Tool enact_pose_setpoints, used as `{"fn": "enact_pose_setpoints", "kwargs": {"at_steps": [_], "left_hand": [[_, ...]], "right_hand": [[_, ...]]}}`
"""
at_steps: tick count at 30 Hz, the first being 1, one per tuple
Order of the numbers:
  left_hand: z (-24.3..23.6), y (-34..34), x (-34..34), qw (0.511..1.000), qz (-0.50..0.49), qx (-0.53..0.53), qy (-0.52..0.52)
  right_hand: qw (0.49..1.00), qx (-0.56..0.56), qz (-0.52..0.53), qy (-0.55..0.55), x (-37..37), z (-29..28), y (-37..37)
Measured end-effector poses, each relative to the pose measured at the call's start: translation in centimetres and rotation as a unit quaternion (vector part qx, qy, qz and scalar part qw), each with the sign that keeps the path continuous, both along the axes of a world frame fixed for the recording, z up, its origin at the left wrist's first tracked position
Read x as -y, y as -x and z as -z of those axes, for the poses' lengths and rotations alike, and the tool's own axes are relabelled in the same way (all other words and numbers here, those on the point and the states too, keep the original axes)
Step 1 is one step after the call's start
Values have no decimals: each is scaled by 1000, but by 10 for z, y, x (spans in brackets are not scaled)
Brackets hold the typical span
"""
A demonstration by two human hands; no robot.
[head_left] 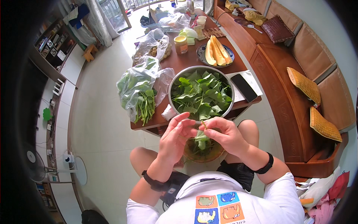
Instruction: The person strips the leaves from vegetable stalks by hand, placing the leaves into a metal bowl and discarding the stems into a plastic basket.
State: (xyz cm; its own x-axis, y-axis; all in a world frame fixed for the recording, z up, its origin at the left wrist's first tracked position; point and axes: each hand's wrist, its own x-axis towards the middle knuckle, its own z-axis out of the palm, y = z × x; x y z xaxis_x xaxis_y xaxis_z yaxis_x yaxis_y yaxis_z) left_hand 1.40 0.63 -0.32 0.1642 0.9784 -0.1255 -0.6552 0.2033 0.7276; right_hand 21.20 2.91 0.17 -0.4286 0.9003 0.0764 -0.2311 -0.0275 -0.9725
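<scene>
Between thumb and forefinger, my right hand [225, 135] pinches a short green leaf stem [204, 125]. My left hand [174, 137] is close beside it, fingers spread and partly bent, with nothing clearly visible in them. Below the fingers shows a pale green leaf [201, 139]; whether it hangs from the pinched stem is unclear. Beneath both hands is a brownish basin [214, 156] with some green scraps, partly hidden by my hands. Just beyond, a large metal bowl [170, 98] full of green leaves stands at the table's near edge.
On the wooden table [175, 61] are a plastic bag [128, 89] of leafy stems, a jar [181, 45], a plate [229, 62] of melon slices and a dark phone [244, 87]. A wooden sofa [278, 100] runs along the right; a fan [35, 160] stands left.
</scene>
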Motion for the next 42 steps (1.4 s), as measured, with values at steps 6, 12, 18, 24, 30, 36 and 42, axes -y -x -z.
{"fn": "enact_pose_setpoints", "kwargs": {"at_steps": [6,12,18,24,30,36,42], "left_hand": [[-3,12,1,997,47,-67,16],[-7,12,3,990,104,-79,50],[-9,16,2,986,109,-117,55],[-12,11,1,980,95,-165,53],[-7,5,2,989,69,-117,66],[-8,-3,2,995,34,-73,53],[-5,-11,3,998,23,-48,33]], "right_hand": [[970,143,16,-197,-2,-16,-12],[800,297,111,-510,-6,-24,-11],[751,336,104,-559,-5,-29,-13],[719,363,109,-582,-2,-32,-11],[722,373,127,-568,-3,-28,-5],[808,329,135,-470,-2,-23,3],[908,237,103,-329,1,-16,9]]}}
